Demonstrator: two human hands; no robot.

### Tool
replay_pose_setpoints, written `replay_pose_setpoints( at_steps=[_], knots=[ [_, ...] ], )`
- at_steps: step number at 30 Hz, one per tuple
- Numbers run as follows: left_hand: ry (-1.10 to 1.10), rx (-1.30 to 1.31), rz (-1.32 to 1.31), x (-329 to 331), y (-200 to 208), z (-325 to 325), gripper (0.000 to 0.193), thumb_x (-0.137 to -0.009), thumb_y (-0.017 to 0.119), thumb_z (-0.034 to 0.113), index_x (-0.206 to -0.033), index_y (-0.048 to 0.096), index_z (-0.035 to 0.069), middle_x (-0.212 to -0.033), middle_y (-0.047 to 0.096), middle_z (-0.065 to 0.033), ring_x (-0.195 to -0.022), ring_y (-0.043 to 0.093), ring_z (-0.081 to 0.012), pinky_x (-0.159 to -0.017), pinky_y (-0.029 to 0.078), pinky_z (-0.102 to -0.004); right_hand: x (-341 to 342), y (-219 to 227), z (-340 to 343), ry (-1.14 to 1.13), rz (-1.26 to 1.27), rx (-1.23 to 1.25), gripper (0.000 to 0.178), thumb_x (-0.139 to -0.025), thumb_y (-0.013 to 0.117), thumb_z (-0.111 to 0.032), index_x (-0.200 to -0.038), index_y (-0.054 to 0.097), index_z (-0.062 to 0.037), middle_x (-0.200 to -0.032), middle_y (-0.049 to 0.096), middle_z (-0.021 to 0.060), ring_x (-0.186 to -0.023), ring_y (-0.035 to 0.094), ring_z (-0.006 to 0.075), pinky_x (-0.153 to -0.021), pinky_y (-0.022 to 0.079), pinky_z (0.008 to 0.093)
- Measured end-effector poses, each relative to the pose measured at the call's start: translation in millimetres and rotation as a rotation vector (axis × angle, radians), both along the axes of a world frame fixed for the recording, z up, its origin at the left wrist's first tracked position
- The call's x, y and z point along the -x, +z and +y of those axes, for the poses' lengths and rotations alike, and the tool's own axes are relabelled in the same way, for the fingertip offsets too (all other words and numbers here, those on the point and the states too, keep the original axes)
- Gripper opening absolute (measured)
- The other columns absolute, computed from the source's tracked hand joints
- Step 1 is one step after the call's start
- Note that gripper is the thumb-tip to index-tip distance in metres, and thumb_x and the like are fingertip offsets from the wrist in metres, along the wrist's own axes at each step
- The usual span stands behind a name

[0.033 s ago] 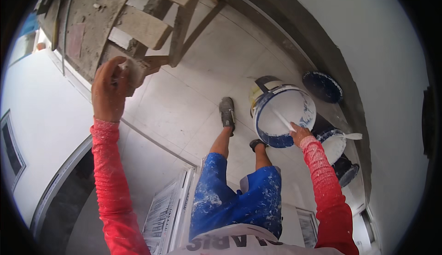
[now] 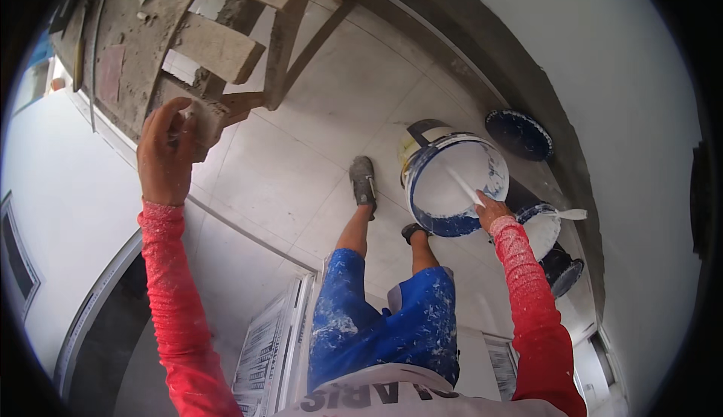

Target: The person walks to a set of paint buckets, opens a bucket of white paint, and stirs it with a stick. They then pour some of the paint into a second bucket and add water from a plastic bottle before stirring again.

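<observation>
My right hand is closed around a pale stick whose far end dips into white paste-like material in a bucket with a blue-and-white rim. The part of the stick under the paste is hidden. My left hand is raised at the far left, its fingers curled on the end of a rough, mortar-stained wooden plank of a raised platform. The fingertips are partly hidden, so the exact grip on the plank is hard to see.
A dark round lid leans near the wall on the right. A second white-coated bucket has a white-handled tool across its rim. Wooden platform legs stand at the upper left. My shoe is on the tiled floor, left of the bucket.
The view has shifted slightly, so the platform and buckets sit a little further left. Both hands keep their places on the plank and the stick.
</observation>
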State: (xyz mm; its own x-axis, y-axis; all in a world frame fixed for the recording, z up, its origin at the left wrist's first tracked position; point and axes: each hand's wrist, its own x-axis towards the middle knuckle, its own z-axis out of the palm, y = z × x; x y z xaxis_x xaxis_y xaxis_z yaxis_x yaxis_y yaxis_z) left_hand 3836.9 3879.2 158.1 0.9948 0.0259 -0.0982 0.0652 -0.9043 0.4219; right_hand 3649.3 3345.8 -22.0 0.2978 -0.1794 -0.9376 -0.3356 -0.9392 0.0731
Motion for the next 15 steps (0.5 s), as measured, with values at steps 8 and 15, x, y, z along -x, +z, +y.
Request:
replay_pose_setpoints(
  at_steps=[8, 15],
  knots=[
    [-0.163, -0.024, -0.099, -22, -20, -19, 0.021, -0.091, 0.062, 0.002, -0.112, 0.064, 0.005, -0.094, 0.059, -0.0083, -0.084, 0.062, -0.0211, -0.078, 0.051, -0.0320, 71, -24, 4, 0.072, 0.197, 0.164, 0.049, -0.100, 0.048, -0.033, -0.147, 0.041, -0.0237, -0.126, 0.064, 0.0158, -0.114, 0.063, 0.0369, -0.096, 0.051, 0.0489],
    [-0.202, -0.028, -0.099, -23, -22, -8, 0.025, -0.092, 0.061, 0.002, -0.117, 0.063, 0.005, -0.094, 0.057, -0.0058, -0.084, 0.057, -0.0175, -0.080, 0.048, -0.0293, -19, 2, -43, 0.046, 0.089, 0.244, 0.051, -0.101, 0.044, -0.033, -0.151, 0.033, -0.0292, -0.124, 0.064, 0.0209, -0.110, 0.065, 0.0379, -0.093, 0.053, 0.0488]
  ],
)
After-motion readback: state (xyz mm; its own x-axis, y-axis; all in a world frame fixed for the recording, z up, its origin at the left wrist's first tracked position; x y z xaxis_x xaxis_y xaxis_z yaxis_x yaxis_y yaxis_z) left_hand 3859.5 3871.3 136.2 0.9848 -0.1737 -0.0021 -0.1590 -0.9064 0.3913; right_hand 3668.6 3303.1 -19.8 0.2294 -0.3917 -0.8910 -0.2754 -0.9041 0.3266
